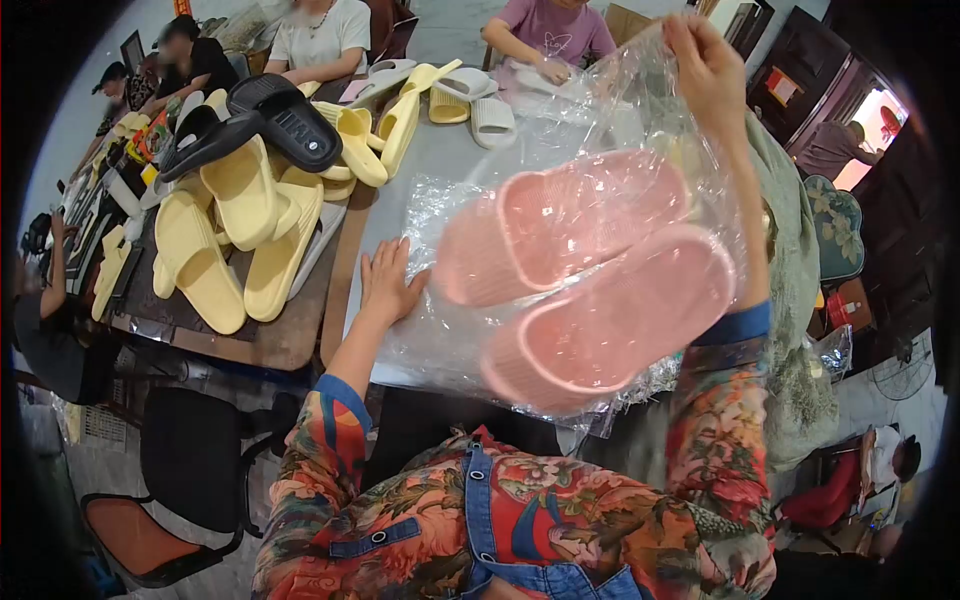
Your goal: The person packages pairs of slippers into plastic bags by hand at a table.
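Note:
A pair of pink slippers (600, 285) lies side by side inside a clear plastic bag (640, 110) in front of me. My right hand (708, 75) is raised at the upper right, its fingers closed on the top edge of the bag, which stretches up from the slippers. My left hand (392, 285) rests on the table beside the bag's left side, fingers spread and holding nothing. Whether its fingertips touch the plastic I cannot tell.
Yellow slippers (205, 250) are heaped on the left table, with black slippers (290, 120) on top. White slippers (493, 122) lie at the table's far side. A person in purple (555, 30) sits across. A black chair (190, 445) stands at lower left.

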`<action>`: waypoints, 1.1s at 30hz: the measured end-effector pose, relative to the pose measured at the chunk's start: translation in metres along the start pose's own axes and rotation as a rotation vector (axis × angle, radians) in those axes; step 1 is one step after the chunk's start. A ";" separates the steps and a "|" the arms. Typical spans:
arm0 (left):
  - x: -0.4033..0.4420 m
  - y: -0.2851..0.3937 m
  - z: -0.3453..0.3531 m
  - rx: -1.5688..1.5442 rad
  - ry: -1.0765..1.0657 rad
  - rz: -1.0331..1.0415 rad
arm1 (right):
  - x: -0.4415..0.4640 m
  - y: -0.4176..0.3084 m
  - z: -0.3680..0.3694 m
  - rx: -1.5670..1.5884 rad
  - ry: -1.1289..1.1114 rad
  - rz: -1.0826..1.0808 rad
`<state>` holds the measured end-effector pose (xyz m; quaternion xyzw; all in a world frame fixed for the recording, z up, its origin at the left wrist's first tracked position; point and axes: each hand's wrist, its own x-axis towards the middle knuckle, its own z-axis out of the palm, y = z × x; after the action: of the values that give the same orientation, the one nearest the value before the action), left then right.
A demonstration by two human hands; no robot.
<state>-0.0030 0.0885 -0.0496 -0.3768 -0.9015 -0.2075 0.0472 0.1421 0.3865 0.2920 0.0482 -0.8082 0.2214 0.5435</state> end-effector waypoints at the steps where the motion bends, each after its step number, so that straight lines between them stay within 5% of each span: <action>1: -0.002 0.001 -0.004 0.031 -0.028 -0.010 | -0.014 0.006 0.004 -0.005 0.024 0.066; 3: -0.004 -0.001 -0.004 0.126 -0.080 -0.007 | -0.053 0.021 0.009 -0.013 0.072 0.199; 7: -0.003 -0.005 -0.002 0.154 -0.072 -0.007 | -0.171 0.130 0.003 -0.227 -0.191 0.496; 9: 0.001 -0.005 0.000 0.108 -0.016 -0.019 | -0.203 0.114 -0.013 -0.391 -0.187 0.306; 12: 0.000 -0.013 0.011 0.107 0.040 -0.005 | -0.236 0.109 -0.031 -0.142 -0.320 0.659; 16: -0.001 -0.010 0.006 0.139 0.036 0.014 | -0.257 0.047 -0.012 -0.277 -0.820 0.638; 21: 0.000 -0.017 0.013 0.122 0.063 0.026 | -0.289 0.033 0.041 -0.243 -0.739 0.245; 24: 0.001 -0.018 0.010 0.125 0.053 0.030 | -0.285 0.014 0.066 -0.114 -0.706 0.185; 31: 0.000 -0.015 0.009 0.131 0.063 0.019 | -0.266 0.016 0.062 0.015 -0.652 0.945; 33: -0.001 -0.015 0.009 0.113 0.076 0.027 | -0.276 0.036 0.047 0.194 -0.576 0.867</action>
<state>-0.0120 0.0822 -0.0629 -0.3774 -0.9042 -0.1699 0.1054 0.2022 0.3549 0.0185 -0.1814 -0.8463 0.4775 0.1509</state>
